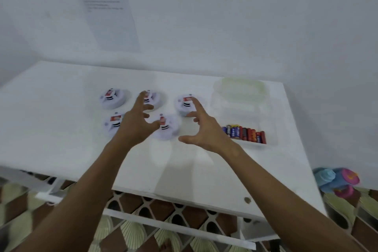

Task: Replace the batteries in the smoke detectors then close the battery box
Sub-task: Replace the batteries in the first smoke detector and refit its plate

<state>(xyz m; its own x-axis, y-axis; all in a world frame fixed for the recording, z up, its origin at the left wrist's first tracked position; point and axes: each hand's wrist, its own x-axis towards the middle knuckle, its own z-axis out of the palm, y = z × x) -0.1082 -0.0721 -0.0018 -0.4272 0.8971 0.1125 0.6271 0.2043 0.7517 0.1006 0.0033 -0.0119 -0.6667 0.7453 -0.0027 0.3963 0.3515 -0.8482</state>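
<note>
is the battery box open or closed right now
Open: the clear battery box has no lid over its batteries, and the greenish lid lies behind it.

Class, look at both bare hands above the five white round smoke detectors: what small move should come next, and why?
Probably lower both hands onto the nearest white round smoke detector. The left hand and right hand hover spread and empty either side of it, and its red battery shows on top. The row of red and blue batteries waits in the clear plastic box.
</note>
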